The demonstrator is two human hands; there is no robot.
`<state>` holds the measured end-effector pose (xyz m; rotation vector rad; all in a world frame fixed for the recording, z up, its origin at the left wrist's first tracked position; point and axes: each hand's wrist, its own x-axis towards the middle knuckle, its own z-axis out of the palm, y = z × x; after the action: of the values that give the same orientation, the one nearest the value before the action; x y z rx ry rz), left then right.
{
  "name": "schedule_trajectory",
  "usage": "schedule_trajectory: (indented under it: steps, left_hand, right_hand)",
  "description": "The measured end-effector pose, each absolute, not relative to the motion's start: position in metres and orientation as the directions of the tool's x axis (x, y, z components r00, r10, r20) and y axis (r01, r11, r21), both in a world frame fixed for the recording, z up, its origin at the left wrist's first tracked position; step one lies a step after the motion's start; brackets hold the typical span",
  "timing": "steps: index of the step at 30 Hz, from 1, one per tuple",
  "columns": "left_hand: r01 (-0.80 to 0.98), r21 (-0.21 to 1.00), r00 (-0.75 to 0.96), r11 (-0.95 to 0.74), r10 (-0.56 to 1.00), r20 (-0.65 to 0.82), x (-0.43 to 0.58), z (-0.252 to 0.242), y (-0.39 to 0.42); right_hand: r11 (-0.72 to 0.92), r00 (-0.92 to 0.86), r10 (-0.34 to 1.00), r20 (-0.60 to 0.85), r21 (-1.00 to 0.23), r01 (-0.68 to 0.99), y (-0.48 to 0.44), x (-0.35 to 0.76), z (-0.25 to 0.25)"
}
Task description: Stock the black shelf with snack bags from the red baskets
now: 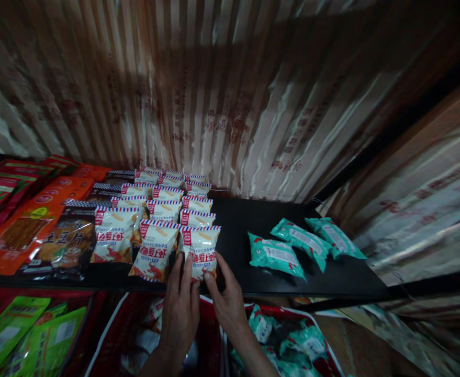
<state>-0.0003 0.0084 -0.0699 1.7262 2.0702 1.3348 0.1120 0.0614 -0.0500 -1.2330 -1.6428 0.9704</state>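
A white snack bag point(200, 242) with a striped top edge and red print stands at the front right of the rows on the black shelf. My right hand point(228, 298) grips its right side, thumb on the front and fingers along the edge. Against its left side my left hand point(183, 301) presses its fingers, the thumb near the bottom; the fingertips also lie close to the neighbouring white bag point(155, 248). More bags of the same kind point(163, 209) stand in rows behind, partly hidden. Another front bag point(114, 235) is farther left.
Three teal packets point(277, 255) lie on the shelf point(237, 220) to the right. Brown potato-chip bags point(67, 238) and orange packets point(37, 220) are on the left. Below are red crates point(210, 324) holding white bags, teal packets point(304, 340) and green packets point(53, 340). Striped sheeting point(222, 104) hangs behind.
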Motion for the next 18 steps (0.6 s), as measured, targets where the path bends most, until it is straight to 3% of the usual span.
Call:
schedule_trajectory:
  steps: [18]
  left_hand:
    - [0.741,0.671,-0.347,-0.035,0.835,0.427,0.0043,-0.0638,0.008]
  right_hand:
    - [0.203,-0.137,0.976,0.168,-0.932,0.299,0.0593,0.11,-0.0496]
